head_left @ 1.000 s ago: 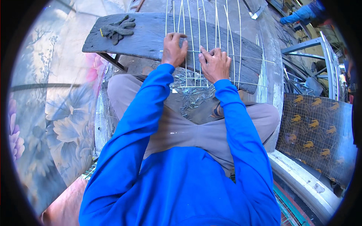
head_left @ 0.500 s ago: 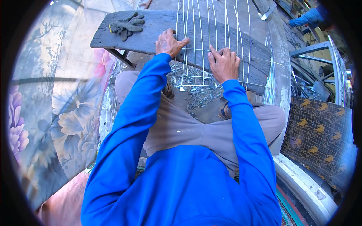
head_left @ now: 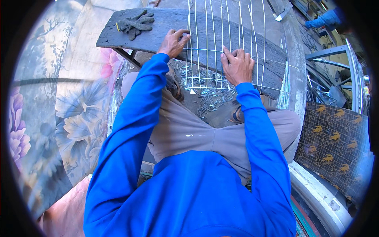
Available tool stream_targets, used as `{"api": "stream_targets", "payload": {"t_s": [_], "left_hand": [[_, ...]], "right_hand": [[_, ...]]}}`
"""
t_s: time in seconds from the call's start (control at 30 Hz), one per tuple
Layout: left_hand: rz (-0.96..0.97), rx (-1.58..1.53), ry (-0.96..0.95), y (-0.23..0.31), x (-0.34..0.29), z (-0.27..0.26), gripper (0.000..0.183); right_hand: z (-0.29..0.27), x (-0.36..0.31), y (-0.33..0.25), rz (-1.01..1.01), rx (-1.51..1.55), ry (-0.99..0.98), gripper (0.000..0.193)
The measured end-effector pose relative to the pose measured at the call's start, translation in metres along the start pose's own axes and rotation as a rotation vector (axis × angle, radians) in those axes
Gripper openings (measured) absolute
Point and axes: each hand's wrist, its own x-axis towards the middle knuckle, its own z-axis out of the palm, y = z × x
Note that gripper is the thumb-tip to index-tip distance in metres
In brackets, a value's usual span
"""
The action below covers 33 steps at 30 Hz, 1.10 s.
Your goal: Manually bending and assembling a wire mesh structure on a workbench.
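Long thin pale rods run away from me across a dark wooden plank, and a few thin cross rods lie over them to make an open grid. At the grid's left side, my left hand has its thumb and forefinger closed at the outermost long rod. My right hand rests farther right over the grid. Its thumb and forefinger close around the upper cross rod, beside a long rod; the other fingers are curled. A second cross rod spans the grid nearer me, past the plank's edge.
A dark glove lies on the plank's left end. Cut rod scraps litter the floor between my feet. Flowered sheeting covers the left side. A metal frame and a dark patterned board stand right. Another person's blue sleeve shows far right.
My left hand has shifted left to the grid's outermost rod, its thumb and forefinger drawing together. Leftmost long rods that crossed now run more nearly parallel. My right hand keeps its place.
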Motion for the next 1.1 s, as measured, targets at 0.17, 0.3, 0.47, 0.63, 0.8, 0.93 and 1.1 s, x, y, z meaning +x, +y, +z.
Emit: {"api": "stream_targets", "payload": {"t_s": [0.17, 0.3, 0.47, 0.63, 0.8, 0.93, 1.1], "left_hand": [[0.093, 0.311, -0.124, -0.003, 0.005, -0.016, 0.046], [0.093, 0.321, -0.125, -0.006, 0.004, -0.017, 0.047], [0.022, 0.19, -0.118, 0.002, -0.001, -0.022, 0.047], [0.268, 0.144, -0.091, 0.027, -0.032, -0.028, 0.059], [0.303, 0.28, -0.253, 0.08, -0.102, -0.034, 0.084], [0.115, 0.311, -0.287, 0.094, -0.157, -0.022, 0.086], [0.104, 0.235, -0.264, 0.089, -0.155, -0.022, 0.064]], "right_hand": [[0.002, -0.001, 0.002, 0.001, -0.003, 0.008, 0.033], [0.0, -0.001, -0.001, 0.003, -0.002, 0.009, 0.033], [-0.003, -0.001, -0.001, -0.005, 0.004, 0.005, 0.034], [-0.001, 0.0, 0.001, -0.012, 0.025, 0.072, 0.035], [0.0, -0.002, 0.005, -0.007, 0.043, 0.131, 0.03], [-0.004, 0.0, 0.003, -0.009, 0.063, 0.144, 0.026], [-0.017, -0.003, 0.008, -0.02, 0.168, 0.119, 0.024]]}}
